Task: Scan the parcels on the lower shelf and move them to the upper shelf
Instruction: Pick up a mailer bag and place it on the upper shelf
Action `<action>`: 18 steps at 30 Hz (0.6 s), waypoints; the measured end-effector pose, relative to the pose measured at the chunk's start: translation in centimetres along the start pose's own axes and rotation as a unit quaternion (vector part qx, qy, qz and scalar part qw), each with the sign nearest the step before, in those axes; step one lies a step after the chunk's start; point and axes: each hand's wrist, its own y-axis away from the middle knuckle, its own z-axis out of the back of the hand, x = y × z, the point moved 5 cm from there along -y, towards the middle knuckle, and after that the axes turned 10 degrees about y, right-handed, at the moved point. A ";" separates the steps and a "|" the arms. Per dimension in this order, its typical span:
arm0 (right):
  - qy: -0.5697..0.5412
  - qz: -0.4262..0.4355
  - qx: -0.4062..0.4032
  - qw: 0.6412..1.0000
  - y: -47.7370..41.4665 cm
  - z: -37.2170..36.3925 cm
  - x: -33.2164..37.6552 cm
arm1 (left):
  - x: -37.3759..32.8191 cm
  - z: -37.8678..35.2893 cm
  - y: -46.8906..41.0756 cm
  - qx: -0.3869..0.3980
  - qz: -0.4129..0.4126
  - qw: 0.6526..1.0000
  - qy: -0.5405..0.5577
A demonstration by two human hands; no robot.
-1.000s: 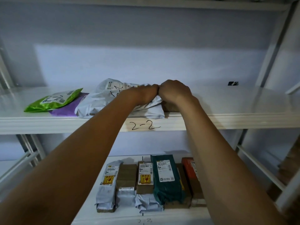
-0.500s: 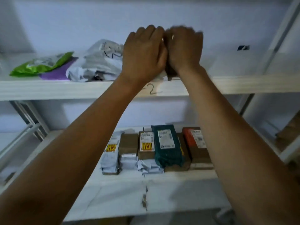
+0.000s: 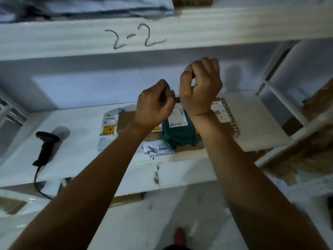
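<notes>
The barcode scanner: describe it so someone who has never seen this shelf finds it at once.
Start at the shelf beam marked 2-2 and drop to the lower shelf beneath it. Left of the row of parcels, lying alone on the board, is the barcode scanner. It is the only black, pistol-shaped thing there, with a cord trailing off the front edge.

Red shoe on pale floor (btm centre); white side rack at rt.

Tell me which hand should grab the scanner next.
Left. The scanner lies at the left end of the shelf, nearer the left hand; the right hand hovers farther off, above the parcels.
</notes>
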 end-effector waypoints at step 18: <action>-0.012 -0.539 0.515 0.667 19.0 -5.2 -14.3 | 12.9 -8.6 7.1 0.165 0.468 0.854 -0.155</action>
